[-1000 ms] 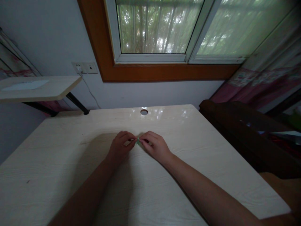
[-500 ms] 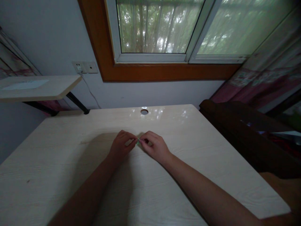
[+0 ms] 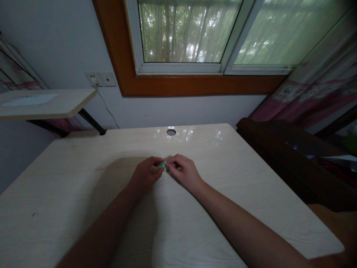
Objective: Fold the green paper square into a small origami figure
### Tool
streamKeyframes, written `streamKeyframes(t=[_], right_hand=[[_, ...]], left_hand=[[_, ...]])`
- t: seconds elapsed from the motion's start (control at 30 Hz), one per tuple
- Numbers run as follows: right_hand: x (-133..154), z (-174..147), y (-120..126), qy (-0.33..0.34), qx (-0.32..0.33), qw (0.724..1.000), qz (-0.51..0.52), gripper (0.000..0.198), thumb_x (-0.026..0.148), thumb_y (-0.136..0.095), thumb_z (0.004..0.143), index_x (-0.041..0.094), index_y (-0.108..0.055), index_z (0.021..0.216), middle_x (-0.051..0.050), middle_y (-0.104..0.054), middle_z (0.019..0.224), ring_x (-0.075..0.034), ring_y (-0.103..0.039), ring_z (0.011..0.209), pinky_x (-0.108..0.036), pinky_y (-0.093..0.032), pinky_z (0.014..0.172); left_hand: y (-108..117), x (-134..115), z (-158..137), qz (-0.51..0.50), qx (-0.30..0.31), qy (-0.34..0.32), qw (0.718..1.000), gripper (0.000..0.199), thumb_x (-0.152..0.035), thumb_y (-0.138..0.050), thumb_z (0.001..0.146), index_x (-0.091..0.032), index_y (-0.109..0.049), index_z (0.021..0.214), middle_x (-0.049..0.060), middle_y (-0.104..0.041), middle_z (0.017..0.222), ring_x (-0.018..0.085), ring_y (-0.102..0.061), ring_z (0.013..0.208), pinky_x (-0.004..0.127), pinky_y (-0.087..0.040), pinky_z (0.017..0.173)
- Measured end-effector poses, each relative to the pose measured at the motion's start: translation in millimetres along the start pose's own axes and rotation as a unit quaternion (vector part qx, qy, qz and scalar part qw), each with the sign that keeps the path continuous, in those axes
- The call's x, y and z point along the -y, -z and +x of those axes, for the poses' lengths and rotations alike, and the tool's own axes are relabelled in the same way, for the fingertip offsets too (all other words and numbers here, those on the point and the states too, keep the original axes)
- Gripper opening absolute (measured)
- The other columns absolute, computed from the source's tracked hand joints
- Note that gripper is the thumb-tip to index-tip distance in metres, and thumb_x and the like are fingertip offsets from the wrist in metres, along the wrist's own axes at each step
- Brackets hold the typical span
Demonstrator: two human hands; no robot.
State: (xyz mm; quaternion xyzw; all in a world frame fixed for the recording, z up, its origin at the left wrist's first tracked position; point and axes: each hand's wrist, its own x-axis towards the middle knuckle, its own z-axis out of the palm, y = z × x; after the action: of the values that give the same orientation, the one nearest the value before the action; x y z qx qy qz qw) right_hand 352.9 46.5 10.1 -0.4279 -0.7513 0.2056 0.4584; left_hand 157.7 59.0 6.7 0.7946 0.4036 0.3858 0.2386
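Note:
A small green piece, thin and perhaps folded paper [image 3: 163,164], is held between my two hands over the middle of the desk. My left hand [image 3: 146,173] pinches its left side between thumb and fingers. From the other side, my right hand [image 3: 182,169] grips it with thumb and fingertips close together. The fingers cover much of the piece, so its full shape is hidden. Under both hands is the pale wood-grain desk [image 3: 206,219].
A raised shelf [image 3: 64,108] on black legs stands at the desk's back left, with a white sheet [image 3: 30,100] on it. Near the rear edge is a round cable hole [image 3: 171,132]. Dark wooden furniture [image 3: 279,156] borders the right side. A cord [image 3: 107,108] hangs from the wall socket.
More of the green piece now shows between the fingers. My left thumb and fingers have shifted slightly apart around it; my right hand has barely moved.

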Motion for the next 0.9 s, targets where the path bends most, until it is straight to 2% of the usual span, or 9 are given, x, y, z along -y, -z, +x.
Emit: streamKeyframes(t=[0.2,0.4,0.63,0.9], right_hand=[[-1.5,0.9,-1.3,-0.032,0.002,0.998,0.052,0.010,0.030,-0.066,0.087,0.020,-0.066,0.088,-0.002,-0.061,0.077,-0.013,-0.057,0.068,-0.023,-0.046,0.060],[-1.5,1.0,-2.9,-0.026,0.005,0.992,0.123,0.009,0.029,-0.064,0.088,0.020,-0.064,0.086,-0.009,-0.062,0.109,-0.015,-0.062,0.084,-0.026,-0.052,0.069],[-2.1,2.0,-1.6,-0.044,0.022,0.994,0.096,0.012,0.031,-0.064,0.088,0.019,-0.065,0.087,-0.004,-0.063,0.083,-0.013,-0.058,0.071,-0.025,-0.047,0.064],[-4.0,0.7,-1.7,-0.061,0.022,0.994,0.086,0.012,0.032,-0.066,0.086,0.020,-0.067,0.087,-0.002,-0.060,0.074,-0.013,-0.054,0.065,-0.024,-0.044,0.060]], left_hand=[[-0.6,1.1,1.2,-0.075,-0.007,0.041,0.996,0.021,-0.023,-0.064,0.083,-0.019,-0.064,0.104,0.005,-0.072,0.096,0.017,-0.069,0.083,0.030,-0.057,0.079],[-1.3,2.0,1.9,-0.094,-0.019,0.069,0.993,0.020,-0.025,-0.067,0.082,-0.019,-0.064,0.100,0.005,-0.071,0.096,0.016,-0.069,0.082,0.030,-0.057,0.079],[-2.2,4.2,1.5,-0.113,-0.015,0.073,0.991,0.018,-0.029,-0.066,0.083,-0.019,-0.064,0.098,0.004,-0.070,0.090,0.016,-0.069,0.080,0.029,-0.057,0.077],[1.2,-1.9,4.2,-0.100,0.007,0.099,0.990,0.015,-0.033,-0.066,0.082,-0.018,-0.066,0.085,0.003,-0.070,0.079,0.016,-0.066,0.071,0.026,-0.053,0.068]])
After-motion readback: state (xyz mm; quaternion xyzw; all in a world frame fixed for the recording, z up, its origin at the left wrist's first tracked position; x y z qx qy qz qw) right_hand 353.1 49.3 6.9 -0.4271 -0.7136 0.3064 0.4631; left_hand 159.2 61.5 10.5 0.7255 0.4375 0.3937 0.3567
